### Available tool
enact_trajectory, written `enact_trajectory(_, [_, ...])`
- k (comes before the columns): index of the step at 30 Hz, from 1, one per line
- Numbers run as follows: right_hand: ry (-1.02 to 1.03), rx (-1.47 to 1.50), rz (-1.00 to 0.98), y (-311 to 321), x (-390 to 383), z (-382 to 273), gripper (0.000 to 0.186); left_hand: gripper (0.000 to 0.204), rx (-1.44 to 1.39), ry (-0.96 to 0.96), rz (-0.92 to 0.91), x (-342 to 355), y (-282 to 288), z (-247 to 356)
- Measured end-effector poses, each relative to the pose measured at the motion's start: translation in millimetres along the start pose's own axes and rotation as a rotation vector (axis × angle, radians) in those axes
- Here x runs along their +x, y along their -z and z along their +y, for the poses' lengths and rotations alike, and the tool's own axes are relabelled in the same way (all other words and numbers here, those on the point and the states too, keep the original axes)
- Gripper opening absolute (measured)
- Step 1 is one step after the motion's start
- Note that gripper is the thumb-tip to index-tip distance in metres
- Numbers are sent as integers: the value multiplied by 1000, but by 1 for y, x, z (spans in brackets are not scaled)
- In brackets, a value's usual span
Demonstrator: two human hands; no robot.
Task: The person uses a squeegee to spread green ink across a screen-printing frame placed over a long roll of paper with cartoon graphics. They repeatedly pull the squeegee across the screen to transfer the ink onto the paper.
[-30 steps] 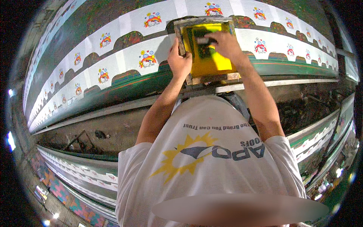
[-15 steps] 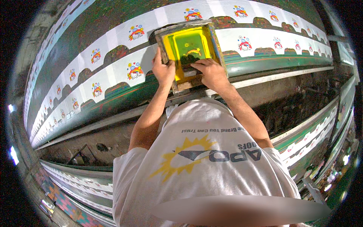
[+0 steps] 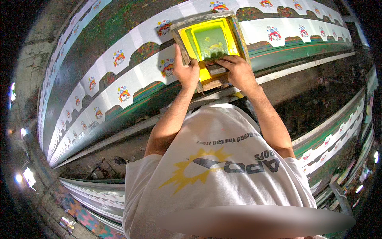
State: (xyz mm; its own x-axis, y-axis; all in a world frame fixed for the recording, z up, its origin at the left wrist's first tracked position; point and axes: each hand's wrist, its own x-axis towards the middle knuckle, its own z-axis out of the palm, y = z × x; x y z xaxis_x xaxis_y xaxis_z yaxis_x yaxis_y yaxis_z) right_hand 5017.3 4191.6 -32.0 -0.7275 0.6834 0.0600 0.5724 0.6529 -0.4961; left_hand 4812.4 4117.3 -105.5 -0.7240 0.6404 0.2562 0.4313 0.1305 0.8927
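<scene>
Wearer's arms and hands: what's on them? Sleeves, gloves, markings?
Left hand and right hand are ungloved; forearms bare, no watch or cables visible. Short, plain white sleeves belong to a white T-shirt with a yellow sunburst and dark lettering.

A screen-printing workshop: on the green table (image 3: pixel 262 61) lie printed white panels (image 3: pixel 258 34) and a wood-framed yellow silkscreen (image 3: pixel 209 40).

From my remote seat I see the wearer in a loose white T-shirt (image 3: pixel 227 195), its short sleeves (image 3: pixel 139 173) leaving the arms (image 3: pixel 166 127) bare, its front printed with a spiky yellow sunburst (image 3: pixel 178 179), a dark pointed shape (image 3: pixel 207 162), bold dark lettering (image 3: pixel 251 167) and, nearer the hem (image 3: pixel 223 106), a smaller line of text (image 3: pixel 227 138).
</scene>
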Motion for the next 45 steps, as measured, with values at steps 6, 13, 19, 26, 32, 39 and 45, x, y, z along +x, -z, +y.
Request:
enact_trajectory(6, [-38,9,-26,21,-3,53,59,78,-34,67,17,-15,-59,16])
enact_trajectory(13, [75,-7,-88,25,3,79,55,83,-89,186,-46,-11,-70,6])
enact_trajectory(19, [140,-4,-123,23,5,83,55,83,-103,182,-28,-12,-66,2])
enact_trajectory(26, [193,-23,-75,22,9,81,46,85,-145,190,-35,-10,-67,-7])
enact_trajectory(32, [138,11,-136,29,8,82,53,87,104,165,-37,-13,-66,-9])
enact_trajectory(39, [119,-28,-72,23,4,79,60,87,228,96,-28,-16,-64,-3])
enact_trajectory(45, [134,-90,5,11,61,90,51,84,309,-34,-7,-14,-62,2])
